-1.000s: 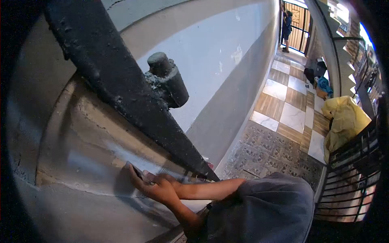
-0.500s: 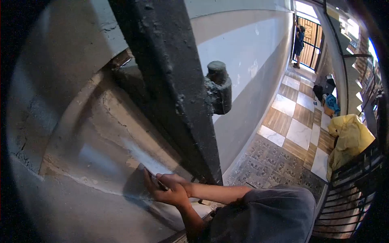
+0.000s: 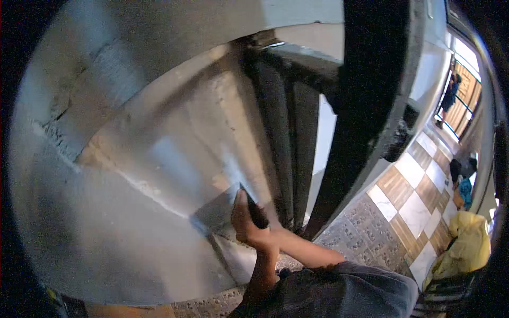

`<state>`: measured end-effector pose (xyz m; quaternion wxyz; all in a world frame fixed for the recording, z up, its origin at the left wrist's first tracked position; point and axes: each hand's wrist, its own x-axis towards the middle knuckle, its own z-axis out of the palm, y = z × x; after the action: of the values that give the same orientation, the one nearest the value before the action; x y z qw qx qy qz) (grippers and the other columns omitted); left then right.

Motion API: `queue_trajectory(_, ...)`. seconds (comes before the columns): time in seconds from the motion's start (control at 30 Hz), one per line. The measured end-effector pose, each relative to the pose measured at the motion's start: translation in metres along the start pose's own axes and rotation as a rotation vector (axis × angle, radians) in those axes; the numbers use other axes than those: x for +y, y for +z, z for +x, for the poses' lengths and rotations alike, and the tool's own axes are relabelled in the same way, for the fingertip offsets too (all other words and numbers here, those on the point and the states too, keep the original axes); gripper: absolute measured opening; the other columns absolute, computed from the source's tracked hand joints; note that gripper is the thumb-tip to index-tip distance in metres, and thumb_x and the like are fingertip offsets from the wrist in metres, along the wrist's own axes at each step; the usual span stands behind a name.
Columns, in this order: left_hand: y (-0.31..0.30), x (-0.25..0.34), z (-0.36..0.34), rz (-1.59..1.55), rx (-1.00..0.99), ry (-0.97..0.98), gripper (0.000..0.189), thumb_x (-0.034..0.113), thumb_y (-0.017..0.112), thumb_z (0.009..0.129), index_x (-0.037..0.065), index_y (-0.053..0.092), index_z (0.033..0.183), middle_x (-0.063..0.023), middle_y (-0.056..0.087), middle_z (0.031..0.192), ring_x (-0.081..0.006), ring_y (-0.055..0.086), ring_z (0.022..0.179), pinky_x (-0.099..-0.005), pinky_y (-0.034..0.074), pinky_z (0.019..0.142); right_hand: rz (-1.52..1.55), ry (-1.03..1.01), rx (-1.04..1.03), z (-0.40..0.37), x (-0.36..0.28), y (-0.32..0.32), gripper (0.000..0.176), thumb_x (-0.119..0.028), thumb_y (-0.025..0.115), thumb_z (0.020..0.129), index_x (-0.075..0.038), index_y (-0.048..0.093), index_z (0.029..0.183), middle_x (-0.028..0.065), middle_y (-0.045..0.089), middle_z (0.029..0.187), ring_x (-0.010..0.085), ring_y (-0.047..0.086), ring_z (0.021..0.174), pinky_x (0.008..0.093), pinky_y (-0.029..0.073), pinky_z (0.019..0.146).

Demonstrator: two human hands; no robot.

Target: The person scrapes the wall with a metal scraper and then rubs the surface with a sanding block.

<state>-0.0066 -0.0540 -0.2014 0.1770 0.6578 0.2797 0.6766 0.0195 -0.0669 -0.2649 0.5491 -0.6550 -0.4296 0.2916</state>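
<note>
My left hand [image 3: 247, 227] is closed around a dark, flat object [image 3: 259, 214], its fingers along one side. The object's narrow tip points up toward the plastered wall recess [image 3: 196, 143], beside a bright patch of light. My right hand [image 3: 272, 224] is close against the left wrist, its forearm crossing from the right. Its fingers are blurred and mostly hidden. I cannot tell what the dark object is. Just beyond the hands, a dark metal gate frame [image 3: 366, 95] rises very near the camera.
A rough cracked seam [image 3: 143, 185] crosses the wall at left. On the right, a checkered tile floor [image 3: 419, 169] runs to a barred gate [image 3: 466, 90], where a person [image 3: 450, 98] stands. Yellow cloth [image 3: 469, 244] drapes over black metal bars [image 3: 445, 294].
My view has turned left, so the wall, hands and metal frame appear further right. The dark object shows more plainly now, while the right hand's fingers are less visible.
</note>
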Motion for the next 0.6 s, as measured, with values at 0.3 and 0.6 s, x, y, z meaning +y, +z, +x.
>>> queue_trajectory(0.3,-0.017,-0.016,0.003,-0.025,-0.209,-0.044,0.035,0.009,0.058,0.072,0.001,0.062,0.106,-0.0152,0.064,0.103,-0.0322,0.061,0.092,-0.0385,0.047,0.084,0.598,-0.173,0.193,0.003,0.033,0.016,0.03,-0.023,0.047,0.091,0.0,0.055,0.109,0.0105,0.06,0.101,0.0186,0.055,0.091,0.0299,0.043,0.082)
queue_trajectory(0.6,-0.021,-0.023,-0.007,-0.086,-0.139,-0.198,0.023,0.01,0.056,0.079,-0.005,0.061,0.096,-0.0167,0.064,0.089,-0.0284,0.063,0.083,-0.0354,0.048,0.077,0.803,0.268,0.181,-0.004,-0.051,0.003,0.025,-0.02,0.045,0.091,-0.002,0.057,0.104,0.007,0.061,0.094,0.0171,0.056,0.082,0.0302,0.044,0.08)
